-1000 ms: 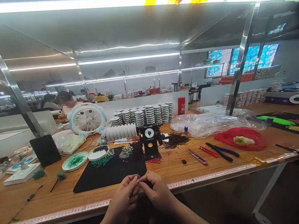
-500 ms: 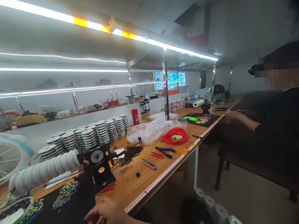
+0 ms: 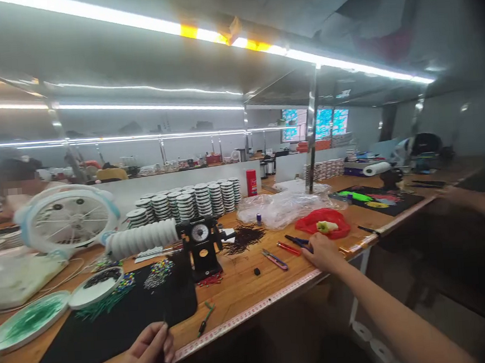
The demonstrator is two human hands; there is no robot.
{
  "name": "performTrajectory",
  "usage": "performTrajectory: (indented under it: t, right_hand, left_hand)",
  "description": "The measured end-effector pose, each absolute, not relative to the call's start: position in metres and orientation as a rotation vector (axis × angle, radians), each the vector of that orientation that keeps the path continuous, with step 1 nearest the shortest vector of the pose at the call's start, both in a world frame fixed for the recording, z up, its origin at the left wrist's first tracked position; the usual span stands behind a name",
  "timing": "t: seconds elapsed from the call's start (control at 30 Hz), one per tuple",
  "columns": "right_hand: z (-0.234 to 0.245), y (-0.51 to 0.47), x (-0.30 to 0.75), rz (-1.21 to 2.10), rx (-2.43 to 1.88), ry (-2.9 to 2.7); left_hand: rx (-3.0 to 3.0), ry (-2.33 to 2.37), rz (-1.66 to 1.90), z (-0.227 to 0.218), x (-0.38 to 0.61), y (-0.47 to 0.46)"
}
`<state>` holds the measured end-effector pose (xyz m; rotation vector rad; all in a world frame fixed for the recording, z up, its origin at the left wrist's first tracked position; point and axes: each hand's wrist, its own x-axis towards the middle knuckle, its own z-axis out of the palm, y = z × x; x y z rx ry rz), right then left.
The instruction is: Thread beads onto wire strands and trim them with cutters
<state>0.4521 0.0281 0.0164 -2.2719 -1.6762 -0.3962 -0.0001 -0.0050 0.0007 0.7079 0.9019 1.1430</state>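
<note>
Pair of hands, now parted. Your left hand, fingertips pinched, grips a thin wire stem, held upright above the black mat. Your right hand, fingers loose and holding nothing visible, has moved out across the wooden bench, just beside the blue-handled pliers. The stem now rests in one hand alone.

A dial counter stands on the workbench between the mat and the pliers.
</note>
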Motion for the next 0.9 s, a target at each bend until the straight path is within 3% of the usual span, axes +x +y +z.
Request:
performTrajectory:
  t: [0.2, 0.37, 0.43, 0.57, 0.63, 0.9]
  right_hand:
    - [0.006, 0.049, 0.463, -0.469, -2.231, -1.843]
    - [0.016, 0.034, 0.436, -0.685, -2.014, -1.605]
    - [0.028, 0.015, 0.393, -0.303, -1.795, -1.572]
    - [0.040, -0.029, 0.282, 1.214, -1.314, -1.604]
    - [0.035, -0.044, 0.237, 1.613, -1.046, -1.511]
    - [0.010, -0.043, 0.178, 1.899, -0.886, -1.214]
  left_hand:
    - [0.577, 0.796, 1.314, 0.013, 0.006, -0.015]
    - [0.571, 0.723, 1.317, 0.017, 0.003, -0.017]
    - [0.583, 0.708, 1.307, 0.019, 0.003, -0.018]
    - [0.674, 0.675, 1.295, 0.018, 0.007, -0.021]
    - [0.774, 0.670, 1.302, 0.016, 0.009, -0.023]
    - [1.188, 0.839, 1.371, 0.014, 0.006, -0.030]
